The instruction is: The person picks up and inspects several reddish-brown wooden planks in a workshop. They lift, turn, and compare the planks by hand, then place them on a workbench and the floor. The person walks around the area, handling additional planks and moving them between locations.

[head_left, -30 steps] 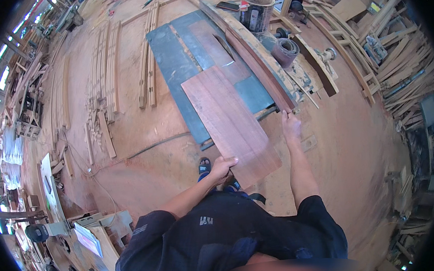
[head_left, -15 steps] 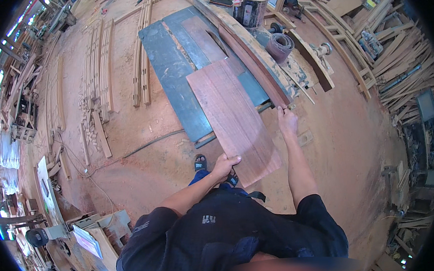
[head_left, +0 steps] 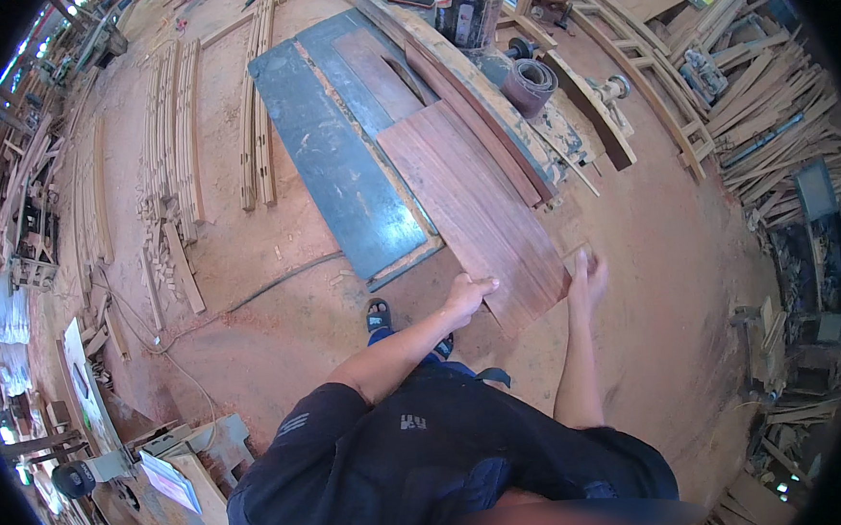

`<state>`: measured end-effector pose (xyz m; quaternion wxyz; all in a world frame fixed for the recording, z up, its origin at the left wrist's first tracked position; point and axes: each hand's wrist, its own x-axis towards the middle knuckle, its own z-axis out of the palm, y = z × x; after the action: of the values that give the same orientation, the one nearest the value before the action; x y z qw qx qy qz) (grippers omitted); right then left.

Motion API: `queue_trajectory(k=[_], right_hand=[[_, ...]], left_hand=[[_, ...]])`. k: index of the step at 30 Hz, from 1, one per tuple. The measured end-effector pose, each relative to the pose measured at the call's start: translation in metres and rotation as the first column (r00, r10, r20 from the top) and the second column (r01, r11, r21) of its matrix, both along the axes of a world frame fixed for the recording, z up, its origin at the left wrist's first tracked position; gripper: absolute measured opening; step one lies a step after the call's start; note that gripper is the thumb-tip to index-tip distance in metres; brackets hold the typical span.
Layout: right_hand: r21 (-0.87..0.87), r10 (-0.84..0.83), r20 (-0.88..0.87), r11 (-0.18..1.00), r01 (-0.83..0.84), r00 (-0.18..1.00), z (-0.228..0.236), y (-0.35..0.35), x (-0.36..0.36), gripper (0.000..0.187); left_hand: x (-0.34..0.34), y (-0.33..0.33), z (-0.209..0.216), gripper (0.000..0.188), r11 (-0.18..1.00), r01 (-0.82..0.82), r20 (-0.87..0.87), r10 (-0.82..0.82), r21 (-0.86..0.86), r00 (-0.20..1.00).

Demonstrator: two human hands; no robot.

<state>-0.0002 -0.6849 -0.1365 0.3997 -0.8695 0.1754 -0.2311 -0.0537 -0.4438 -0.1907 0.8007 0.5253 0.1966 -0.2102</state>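
A long reddish-brown wooden board (head_left: 475,206) lies on the blue-grey saw table (head_left: 328,162), its near end sticking out past the table's edge. My left hand (head_left: 468,293) grips the board's near left corner. My right hand (head_left: 587,276) rests against the near right corner, fingers stretched along the edge. A wooden fence rail (head_left: 473,96) runs along the board's right side. A curved slot in a brown insert (head_left: 399,66) lies beyond the board's far end.
A dark metal bucket (head_left: 469,7) and a roll of sandpaper (head_left: 528,85) sit at the table's far right. Curved wooden strips (head_left: 183,152) lie on the sawdust floor at left. Stacked timber (head_left: 767,97) fills the right. A cable (head_left: 250,302) crosses the floor.
The board has slid farther along the table away from me, with both hands following its near end. The view has tilted so the table sits higher in the picture.
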Motion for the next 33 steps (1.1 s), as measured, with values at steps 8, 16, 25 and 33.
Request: queue_trajectory(k=[8, 16, 25, 33], right_hand=[[0.857, 0.51, -0.466, 0.462, 0.226, 0.723, -0.027, 0.05, -0.131, 0.049], [0.888, 0.533, -0.427, 0.398, 0.228, 0.73, -0.016, 0.062, -0.133, 0.039], [0.822, 0.588, -0.436, 0.569, 0.036, 0.681, -0.02, 0.07, -0.143, 0.043], [0.797, 0.379, -0.505, 0.55, 0.25, 0.775, -0.01, 0.094, -0.154, 0.036]], left_hand=[[0.016, 0.031, 0.044, 0.044, 0.893, 0.38, -0.212, -0.333, 0.243, 0.919], [0.111, 0.124, 0.077, 0.066, 0.509, 0.208, -0.1, -0.23, 0.836, 0.968], [0.121, 0.127, 0.102, 0.05, 0.51, 0.188, -0.118, -0.167, 0.839, 0.979], [0.143, 0.146, 0.074, 0.046, 0.526, 0.292, -0.173, -0.266, 0.799, 0.949]])
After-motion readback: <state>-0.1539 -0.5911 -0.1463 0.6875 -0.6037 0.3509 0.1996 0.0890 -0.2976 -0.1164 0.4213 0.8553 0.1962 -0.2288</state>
